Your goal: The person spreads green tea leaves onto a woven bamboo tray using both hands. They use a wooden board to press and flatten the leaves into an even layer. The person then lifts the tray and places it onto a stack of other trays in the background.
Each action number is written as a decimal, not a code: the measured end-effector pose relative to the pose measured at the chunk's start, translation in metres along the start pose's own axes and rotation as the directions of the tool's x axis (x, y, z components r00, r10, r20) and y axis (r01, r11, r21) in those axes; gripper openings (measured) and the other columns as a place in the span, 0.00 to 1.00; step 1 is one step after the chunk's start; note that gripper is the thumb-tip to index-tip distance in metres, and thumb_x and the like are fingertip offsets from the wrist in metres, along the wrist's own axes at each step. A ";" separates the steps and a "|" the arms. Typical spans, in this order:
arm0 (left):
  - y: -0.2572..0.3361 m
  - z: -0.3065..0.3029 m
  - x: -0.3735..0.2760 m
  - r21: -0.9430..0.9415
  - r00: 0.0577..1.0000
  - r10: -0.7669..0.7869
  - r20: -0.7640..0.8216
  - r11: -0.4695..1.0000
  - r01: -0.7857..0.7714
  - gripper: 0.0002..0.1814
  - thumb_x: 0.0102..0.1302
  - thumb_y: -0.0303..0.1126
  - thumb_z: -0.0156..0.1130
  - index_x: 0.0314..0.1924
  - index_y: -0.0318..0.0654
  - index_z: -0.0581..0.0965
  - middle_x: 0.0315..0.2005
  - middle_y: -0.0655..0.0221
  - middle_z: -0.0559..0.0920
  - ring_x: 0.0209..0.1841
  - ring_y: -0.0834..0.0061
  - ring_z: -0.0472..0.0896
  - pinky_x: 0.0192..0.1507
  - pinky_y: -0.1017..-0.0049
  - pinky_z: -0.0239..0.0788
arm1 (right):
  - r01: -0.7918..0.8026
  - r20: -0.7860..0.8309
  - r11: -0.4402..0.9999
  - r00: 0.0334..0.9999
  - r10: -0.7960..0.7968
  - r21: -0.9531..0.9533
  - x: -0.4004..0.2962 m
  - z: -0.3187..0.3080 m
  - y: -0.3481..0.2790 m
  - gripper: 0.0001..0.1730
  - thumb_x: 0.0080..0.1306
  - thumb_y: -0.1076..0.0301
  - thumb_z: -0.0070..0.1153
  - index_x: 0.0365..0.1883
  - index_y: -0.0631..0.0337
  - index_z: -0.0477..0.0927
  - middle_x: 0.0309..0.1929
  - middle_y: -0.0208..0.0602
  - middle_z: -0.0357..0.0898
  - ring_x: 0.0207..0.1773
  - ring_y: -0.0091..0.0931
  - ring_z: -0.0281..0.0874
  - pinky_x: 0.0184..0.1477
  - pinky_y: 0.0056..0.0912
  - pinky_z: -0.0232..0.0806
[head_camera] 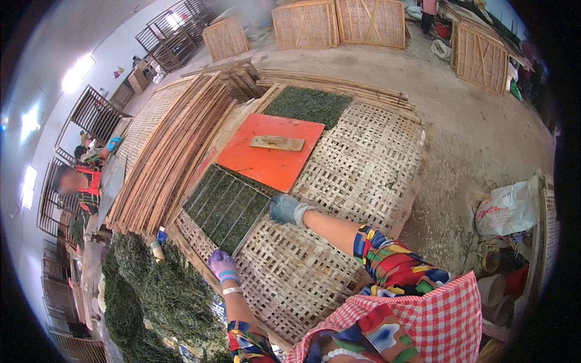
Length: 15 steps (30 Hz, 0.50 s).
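A metal frame with several crossbars (250,192) lies over a layer of dark green leafy material, perhaps seaweed (222,204), on a woven bamboo tray (363,154). My left hand (222,265), in a purple glove, grips the frame's near corner. At the frame's right corner is my right hand (287,210), in a blue-grey glove, its fingers closed around the edge. Beyond the frame a red board (254,163) with a wooden handle (277,143) lies flat, partly over another green sheet (308,103) at the tray's far end.
A stack of wood-framed trays (168,159) stands left of the work tray. Heaped green material (168,286) lies below it. Further woven panels (306,25) stand across the floor. A person (88,186) is at the far left; a white bag (506,208) sits at right.
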<state>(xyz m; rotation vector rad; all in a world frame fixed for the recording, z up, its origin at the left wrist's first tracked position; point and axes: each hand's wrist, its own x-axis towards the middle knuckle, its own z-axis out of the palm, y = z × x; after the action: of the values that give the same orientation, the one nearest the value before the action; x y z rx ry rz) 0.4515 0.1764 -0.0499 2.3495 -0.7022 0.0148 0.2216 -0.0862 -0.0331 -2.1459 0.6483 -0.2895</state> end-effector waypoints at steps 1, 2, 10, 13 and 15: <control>0.013 0.001 -0.001 0.041 1.000 0.003 0.012 0.999 -0.003 0.10 0.61 0.31 0.58 0.37 0.34 0.83 0.36 0.52 0.83 0.43 0.50 0.77 0.52 0.59 0.68 | 0.008 -0.049 0.984 0.999 0.001 0.179 -0.002 0.001 0.012 0.07 0.61 0.68 0.58 0.33 0.61 0.85 0.31 0.42 0.83 0.32 0.31 0.84 0.33 0.35 0.75; 0.027 0.001 0.001 0.082 1.000 0.007 0.023 0.997 -0.008 0.10 0.62 0.31 0.58 0.37 0.34 0.83 0.36 0.52 0.83 0.43 0.50 0.77 0.52 0.59 0.68 | 0.035 -0.100 0.933 0.995 0.002 0.359 -0.004 0.002 0.024 0.06 0.64 0.70 0.57 0.34 0.61 0.84 0.29 0.39 0.82 0.30 0.28 0.82 0.32 0.33 0.73; 0.022 -0.003 0.007 0.049 0.975 -0.065 0.213 0.997 0.056 0.11 0.64 0.23 0.56 0.45 0.32 0.80 0.35 0.67 0.78 0.39 0.68 0.75 0.44 0.73 0.70 | 0.092 0.007 0.851 0.994 -0.111 0.517 -0.021 -0.113 -0.126 0.21 0.72 0.54 0.52 0.48 0.66 0.79 0.30 0.36 0.80 0.30 0.27 0.77 0.34 0.35 0.71; -0.024 -0.005 0.006 0.156 0.970 -0.026 0.243 0.988 -0.013 0.17 0.66 0.35 0.57 0.52 0.36 0.80 0.51 0.62 0.81 0.54 0.63 0.75 0.61 0.69 0.62 | -0.069 0.154 0.928 0.988 0.012 0.366 0.015 -0.104 -0.174 0.35 0.69 0.38 0.50 0.50 0.67 0.79 0.38 0.42 0.82 0.35 0.29 0.78 0.42 0.40 0.72; -0.078 0.006 0.009 0.068 0.989 0.043 0.139 0.996 -0.052 0.19 0.65 0.39 0.58 0.50 0.36 0.81 0.53 0.63 0.81 0.59 0.62 0.74 0.67 0.67 0.56 | -0.035 0.201 0.913 0.978 -0.053 0.408 0.042 -0.067 -0.178 0.40 0.67 0.32 0.48 0.50 0.68 0.80 0.42 0.44 0.82 0.37 0.30 0.78 0.45 0.40 0.71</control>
<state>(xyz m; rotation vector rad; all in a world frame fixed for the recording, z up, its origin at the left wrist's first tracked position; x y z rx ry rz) 0.4967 0.2167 -0.1003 2.4194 -0.8374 -0.1036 0.2902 -0.0645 0.1483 -1.7448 0.4129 -0.1826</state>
